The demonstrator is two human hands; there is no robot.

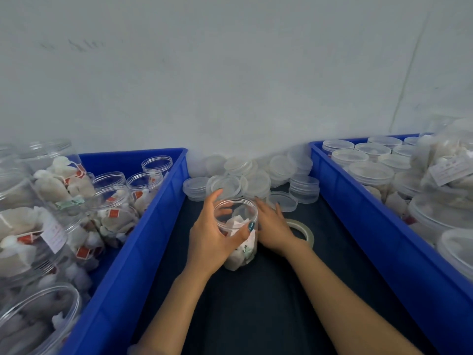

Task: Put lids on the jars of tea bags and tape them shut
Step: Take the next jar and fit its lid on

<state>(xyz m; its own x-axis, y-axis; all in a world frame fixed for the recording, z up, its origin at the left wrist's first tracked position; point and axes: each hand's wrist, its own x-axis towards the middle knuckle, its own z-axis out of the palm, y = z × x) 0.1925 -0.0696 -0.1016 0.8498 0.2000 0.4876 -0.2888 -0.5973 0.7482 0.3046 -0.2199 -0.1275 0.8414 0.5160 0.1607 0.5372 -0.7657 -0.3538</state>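
The lidless jar (242,249) of tea bags stands upright, the left hand (212,239) curled round it, probably to steady it. The right hand (273,226) lies straight-fingered alongside, holding nothing. Loose lids (245,180) wait just past its fingertips, and the tape roll (304,229) sits by its wrist.

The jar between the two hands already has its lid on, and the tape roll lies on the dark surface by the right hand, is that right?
Not quite. The head view shows the jar open, with no lid on its mouth; the loose lids lie behind it. The left hand grips it, and the tape roll does lie by the right hand.
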